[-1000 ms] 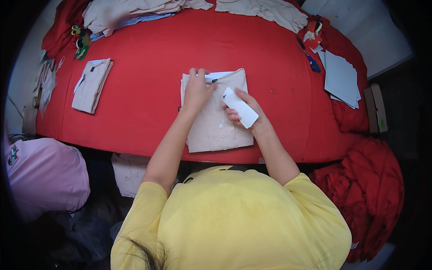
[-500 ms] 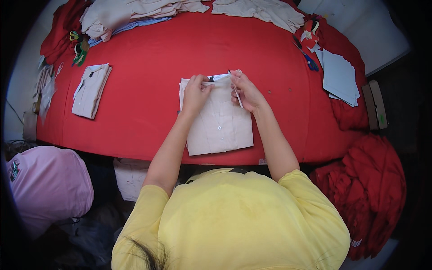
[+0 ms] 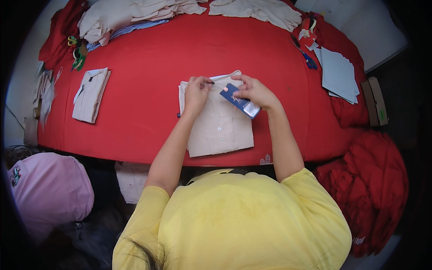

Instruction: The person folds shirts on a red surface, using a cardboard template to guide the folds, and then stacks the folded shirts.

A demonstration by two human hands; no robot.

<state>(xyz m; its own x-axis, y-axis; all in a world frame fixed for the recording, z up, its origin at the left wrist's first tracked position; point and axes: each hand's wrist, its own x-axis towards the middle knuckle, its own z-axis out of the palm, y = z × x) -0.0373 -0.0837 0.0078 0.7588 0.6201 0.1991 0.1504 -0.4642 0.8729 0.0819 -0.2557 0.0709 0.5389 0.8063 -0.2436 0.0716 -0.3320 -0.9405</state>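
Red cloth covers the worktop (image 3: 148,90), which fills the upper half of the frame. At its top edge lies a heap of beige garments (image 3: 130,15), with a second beige pile (image 3: 256,10) to the upper right. A stack of pale grey sheets (image 3: 339,72) sits at the right, and more red fabric (image 3: 369,180) hangs at the lower right. A second folded beige shirt (image 3: 91,94) lies at the left of the worktop.

In the centre lies the folded beige shirt (image 3: 220,121), collar toward the top of the frame. The left hand (image 3: 196,91) rests on the shirt's upper left corner, its grip pinched shut on something thin and dark at the collar; what it is cannot be told. The right hand (image 3: 254,91) is over the shirt's upper right part, fingers closed on a dark blue card tag (image 3: 240,101) that tilts down to the right. Green-handled scissors (image 3: 77,56) lie at the upper left.
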